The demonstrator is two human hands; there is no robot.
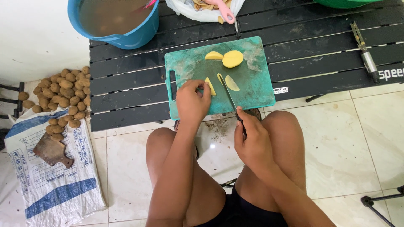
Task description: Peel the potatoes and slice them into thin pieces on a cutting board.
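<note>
A teal cutting board (pixel 252 90) lies on a low black slatted table (pixel 126 90). My left hand (pixel 192 101) pinches a thin peeled potato wedge (pixel 210 86) on the board. My right hand (pixel 251 141) grips a black-handled knife (pixel 229 97), its blade lying on the board between that wedge and another slice (pixel 232 83). A halved peeled potato (pixel 232 59) and a smaller piece (pixel 213 56) rest at the board's far side.
A blue bucket of murky water (pixel 115 21) stands at the table's far left, a white bag of peelings (pixel 206 10) beside it, and a peeler (pixel 365 52) at the right. On the tiled floor at the left, a heap of unpeeled potatoes (pixel 63 96) spills over a woven sack (pixel 54 168).
</note>
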